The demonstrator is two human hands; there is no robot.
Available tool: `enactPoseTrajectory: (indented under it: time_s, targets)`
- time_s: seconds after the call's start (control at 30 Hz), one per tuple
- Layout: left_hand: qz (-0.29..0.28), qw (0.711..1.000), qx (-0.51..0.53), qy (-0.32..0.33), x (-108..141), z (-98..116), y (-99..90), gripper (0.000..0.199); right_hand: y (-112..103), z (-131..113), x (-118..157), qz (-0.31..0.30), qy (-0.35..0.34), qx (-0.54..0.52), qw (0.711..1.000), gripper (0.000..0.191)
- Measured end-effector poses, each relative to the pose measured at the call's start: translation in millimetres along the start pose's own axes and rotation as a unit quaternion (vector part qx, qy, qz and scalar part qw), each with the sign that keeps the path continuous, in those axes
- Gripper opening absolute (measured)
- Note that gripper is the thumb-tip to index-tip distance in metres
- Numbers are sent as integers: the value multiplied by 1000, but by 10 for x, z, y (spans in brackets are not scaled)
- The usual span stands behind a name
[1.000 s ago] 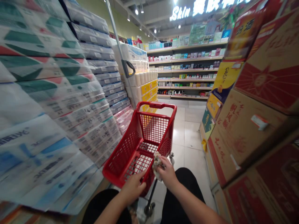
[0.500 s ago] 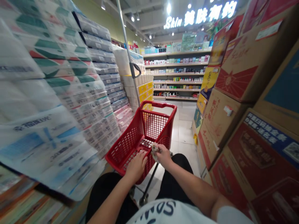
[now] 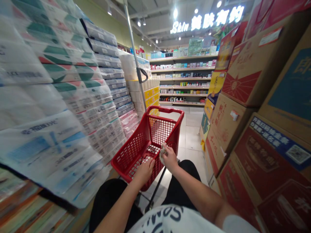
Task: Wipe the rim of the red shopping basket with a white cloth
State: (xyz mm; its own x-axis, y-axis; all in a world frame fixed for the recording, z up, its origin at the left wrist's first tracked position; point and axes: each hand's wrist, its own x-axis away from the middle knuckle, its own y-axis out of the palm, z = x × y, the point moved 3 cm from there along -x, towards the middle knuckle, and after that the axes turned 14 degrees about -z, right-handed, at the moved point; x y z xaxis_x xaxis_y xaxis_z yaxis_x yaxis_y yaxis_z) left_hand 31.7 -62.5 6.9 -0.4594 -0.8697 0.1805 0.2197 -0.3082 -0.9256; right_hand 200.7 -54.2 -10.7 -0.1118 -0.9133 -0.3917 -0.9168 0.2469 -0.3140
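Observation:
A red plastic shopping cart [image 3: 121,172] with a mesh basket stands tilted toward me, between my knees. My left hand [image 3: 145,171] is closed over the basket's near rim, its fingertips partly hidden. To the right of it, my right hand [image 3: 170,159] grips a crumpled, pale, dirty-looking rag [image 3: 162,156] against the near right edge of the basket. Through the mesh, the inside of the basket shows red slats and the pale floor.
Wrapped tissue packs [image 3: 80,94] are stacked high on my left. Cardboard cartons [image 3: 233,119] rise close on my right. A metal pole [image 3: 132,42] with a black handle stands behind the cart. Farther back are shelves [image 3: 182,77] of small products, beyond a tiled floor [image 3: 191,142].
My right hand and the rag have shifted slightly up and right along the rim. My left hand's fingers, stretched before, have curled in on the rim. The cart has barely moved.

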Motion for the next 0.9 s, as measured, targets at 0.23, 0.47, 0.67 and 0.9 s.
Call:
enactPoseTrajectory:
  time_s: [0.23, 0.47, 0.67, 0.9]
  targets:
    - [6, 991, 132, 11, -30, -73, -66, 70, 178, -92, 232, -30, -23, -29, 999, 38]
    - [14, 996, 87, -24, -50, -66, -75, 70, 385, 30, 397, -54, 7, -8, 998, 22]
    - [5, 992, 130, -6, -39, -66, -85, 73, 517, 54, 485, -73, 15, -12, 997, 21]
    - [5, 988, 157, 2, -12, -54, -105, 76, 578, 112, 625, -101, 55, -15, 993, 23]
